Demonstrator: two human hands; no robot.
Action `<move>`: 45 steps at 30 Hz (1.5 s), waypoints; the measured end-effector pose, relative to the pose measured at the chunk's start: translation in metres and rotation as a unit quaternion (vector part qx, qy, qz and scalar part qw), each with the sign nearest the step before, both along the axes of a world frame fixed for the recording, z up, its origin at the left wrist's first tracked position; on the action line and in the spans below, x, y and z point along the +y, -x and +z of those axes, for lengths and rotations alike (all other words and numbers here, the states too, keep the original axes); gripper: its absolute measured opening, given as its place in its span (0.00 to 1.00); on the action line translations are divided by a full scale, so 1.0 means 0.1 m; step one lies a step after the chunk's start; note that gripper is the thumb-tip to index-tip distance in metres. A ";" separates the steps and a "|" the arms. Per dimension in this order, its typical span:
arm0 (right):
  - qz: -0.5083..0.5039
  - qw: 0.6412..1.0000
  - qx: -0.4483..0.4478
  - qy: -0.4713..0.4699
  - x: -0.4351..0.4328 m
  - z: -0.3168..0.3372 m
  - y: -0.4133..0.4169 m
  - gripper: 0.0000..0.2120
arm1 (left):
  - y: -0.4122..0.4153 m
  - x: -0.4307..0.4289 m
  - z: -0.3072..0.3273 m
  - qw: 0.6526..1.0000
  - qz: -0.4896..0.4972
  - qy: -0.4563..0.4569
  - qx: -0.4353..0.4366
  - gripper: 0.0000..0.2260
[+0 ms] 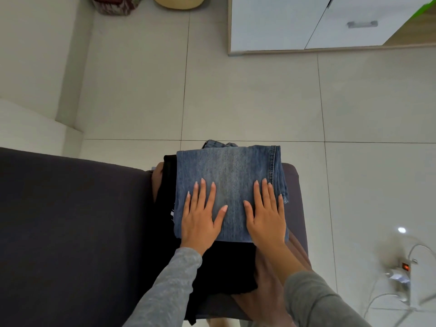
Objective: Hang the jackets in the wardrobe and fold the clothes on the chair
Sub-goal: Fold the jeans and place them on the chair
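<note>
— How do the jeans (227,178) look?

— Faded blue denim, folded into a flat rectangle. A stitched hem runs down the right edge, and a few layers of denim stick out at the top and the right.

— Where are they?

— On top of a pile on the chair (296,192). Under them is a black garment (226,267) that shows along the left side and spreads out at the near end. A brown garment (298,249) shows to the right of the black one. The dark grey seat is bare only at its right edge.

— And the hands?

— Both lie flat on the denim, palms down. The left hand (200,218) is on the near left part, the right hand (267,215) on the near right part, with a strip of denim between them.

— Fingers?

— Straight and a little spread on both hands. The left fingers (203,192) point away from the person and the thumb angles towards the middle. The right fingers (265,192) do the same, the outer ones near the stitched hem. Neither hand grips anything; they only press on the cloth.

— What's around?

— Grey sleeves (169,286) on both arms. A broad dark surface (70,232) lies to the left; whether it belongs to the chair I cannot tell. Pale floor tiles (236,90) lie beyond. A white cupboard (278,24) with a metal handle (362,24) stands at the far right, and a power strip (405,266) with a red light lies on the floor, near right.
</note>
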State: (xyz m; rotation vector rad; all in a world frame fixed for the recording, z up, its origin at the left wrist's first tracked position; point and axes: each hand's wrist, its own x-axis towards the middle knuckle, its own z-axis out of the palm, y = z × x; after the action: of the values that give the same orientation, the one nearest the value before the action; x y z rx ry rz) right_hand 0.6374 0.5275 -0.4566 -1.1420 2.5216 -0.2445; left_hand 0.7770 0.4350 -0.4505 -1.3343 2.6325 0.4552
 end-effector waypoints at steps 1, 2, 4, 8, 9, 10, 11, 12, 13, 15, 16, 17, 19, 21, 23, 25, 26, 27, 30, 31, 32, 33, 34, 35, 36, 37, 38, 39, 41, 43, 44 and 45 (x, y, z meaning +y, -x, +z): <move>-0.003 1.000 0.004 -0.006 0.04 0.00 -0.04 0.31 | -0.04 0.03 -0.02 1.000 -0.009 0.007 0.002 0.30; -0.005 1.000 0.007 -0.013 0.06 -0.01 -0.07 0.31 | -0.08 0.04 -0.04 1.000 -0.016 0.009 0.006 0.30; -0.003 1.000 0.021 -0.023 0.07 -0.05 -0.11 0.32 | -0.12 0.06 -0.08 0.999 -0.028 0.014 0.010 0.30; -0.005 0.999 0.033 -0.010 0.03 -0.12 -0.12 0.32 | -0.11 0.06 -0.11 0.999 -0.023 0.018 0.025 0.29; -0.008 1.000 0.029 0.002 0.05 -0.12 -0.12 0.31 | -0.13 0.07 -0.10 0.999 -0.021 0.019 0.033 0.29; -0.012 1.000 0.019 0.017 0.07 -0.11 -0.14 0.30 | -0.17 0.10 -0.08 0.999 -0.020 0.020 0.046 0.28; -0.015 0.999 0.009 0.034 0.10 -0.10 -0.13 0.29 | -0.19 0.12 -0.08 0.998 -0.018 0.012 0.065 0.27; -0.018 0.998 0.000 0.058 0.15 -0.08 -0.16 0.28 | -0.24 0.16 -0.06 0.995 -0.016 -0.001 0.097 0.26; -0.025 0.996 -0.011 0.087 0.19 -0.06 -0.18 0.26 | -0.28 0.20 -0.04 0.990 -0.005 -0.022 0.139 0.25; -0.076 0.980 -0.092 0.156 0.30 -0.01 -0.24 0.18 | -0.37 0.30 0.04 0.966 0.062 -0.065 0.243 0.21; -0.119 0.963 -0.142 0.197 0.36 0.04 -0.29 0.14 | -0.40 0.36 0.08 0.947 0.118 -0.069 0.291 0.18; -0.159 0.945 -0.167 0.230 0.43 0.08 -0.34 0.12 | -0.42 0.41 0.13 0.925 0.182 -0.058 0.329 0.14; -0.213 0.932 -0.143 0.257 0.57 0.18 -0.46 0.08 | -0.46 0.50 0.21 0.869 0.324 -0.046 0.372 0.08; -0.266 0.923 -0.131 0.246 0.68 0.25 -0.57 0.05 | -0.51 0.58 0.25 0.804 0.454 -0.092 0.372 0.09; -0.366 0.884 -0.187 0.224 0.71 0.28 -0.66 0.05 | -0.54 0.61 0.25 0.762 0.519 -0.153 0.356 0.10; -0.474 0.821 -0.259 0.187 0.67 0.27 -0.67 0.10 | -0.53 0.56 0.24 0.715 0.552 -0.223 0.366 0.12; -0.517 0.783 -0.297 0.176 0.63 0.26 -0.64 0.13 | -0.51 0.51 0.24 0.689 0.568 -0.252 0.374 0.13; -0.550 0.743 -0.337 0.177 0.60 0.24 -0.61 0.14 | -0.49 0.45 0.24 0.667 0.579 -0.273 0.381 0.13; -0.585 0.664 -0.420 0.204 0.47 0.20 -0.44 0.20 | -0.46 0.29 0.25 0.635 0.595 -0.310 0.383 0.18; -0.590 0.648 -0.434 0.210 0.42 0.19 -0.37 0.23 | -0.45 0.22 0.25 0.628 0.599 -0.320 0.380 0.20; -0.592 0.637 -0.445 0.213 0.41 0.19 -0.33 0.26 | -0.47 0.19 0.25 0.625 0.601 -0.329 0.375 0.23; -0.596 0.628 -0.453 0.214 0.38 0.19 -0.27 0.27 | -0.47 0.14 0.24 0.622 0.602 -0.341 0.367 0.26; -0.600 0.619 -0.459 0.213 0.35 0.22 -0.22 0.27 | -0.48 0.09 0.24 0.621 0.601 -0.354 0.357 0.30; -0.604 0.611 -0.466 0.210 0.33 0.23 -0.17 0.25 | -0.48 0.02 0.23 0.623 0.598 -0.366 0.346 0.33; -0.604 0.618 -0.461 0.200 0.32 0.25 -0.12 0.24 | -0.49 -0.03 0.25 0.629 0.593 -0.378 0.332 0.35; -0.599 0.640 -0.446 0.180 0.30 0.29 -0.07 0.24 | -0.48 -0.09 0.25 0.634 0.587 -0.388 0.321 0.35; -0.586 0.671 -0.427 0.154 0.30 0.30 -0.01 0.25 | -0.48 -0.15 0.26 0.638 0.581 -0.397 0.313 0.33; -0.571 0.699 -0.409 0.134 0.30 0.29 0.04 0.29 | -0.47 -0.21 0.28 0.640 0.575 -0.405 0.309 0.29; -0.535 0.741 -0.394 0.099 0.28 0.29 0.18 0.39 | -0.46 -0.33 0.29 0.636 0.566 -0.433 0.295 0.25; -0.495 0.769 -0.400 0.064 0.22 0.29 0.34 0.46 | -0.45 -0.45 0.28 0.640 0.551 -0.458 0.276 0.25; -0.476 0.773 -0.417 0.051 0.15 0.29 0.42 0.43 | -0.44 -0.51 0.27 0.646 0.541 -0.468 0.264 0.24; -0.455 0.775 -0.437 0.042 0.08 0.30 0.50 0.38 | -0.43 -0.58 0.25 0.653 0.531 -0.476 0.255 0.24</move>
State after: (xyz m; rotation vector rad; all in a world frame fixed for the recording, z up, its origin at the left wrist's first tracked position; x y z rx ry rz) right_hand 0.5872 0.5359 -0.4263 0.3007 1.9395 -0.8879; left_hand 0.8199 0.3774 -0.4257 -2.2016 0.9197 2.1697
